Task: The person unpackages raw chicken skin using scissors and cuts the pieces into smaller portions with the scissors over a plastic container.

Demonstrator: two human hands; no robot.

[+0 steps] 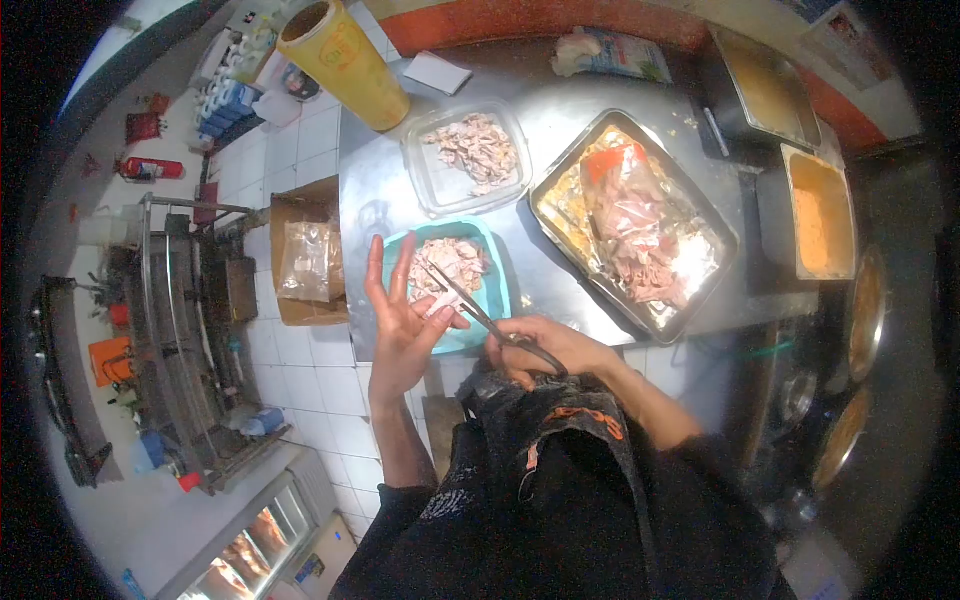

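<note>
My left hand (405, 325) is over the left edge of a turquoise tub (492, 300). Two of its fingers stretch up, while the thumb and other fingers pinch a small pale piece of meat (447, 302). My right hand (540, 350) grips dark-handled scissors (497, 333) at the tub's lower right. The scissor blades are parted and point up and left, beside the held piece. Cut pale meat (452, 262) lies in the tub. Just above stands a clear plastic container (430, 190) with more meat pieces (475, 150).
A metal tray (722, 240) with foil and sliced meat (640, 225) lies to the right. Plastic wrap roll (350, 70) stands at the back left. Two deep metal pans (765, 85) (822, 215) sit at the far right. A cardboard box (305, 305) is left of the table.
</note>
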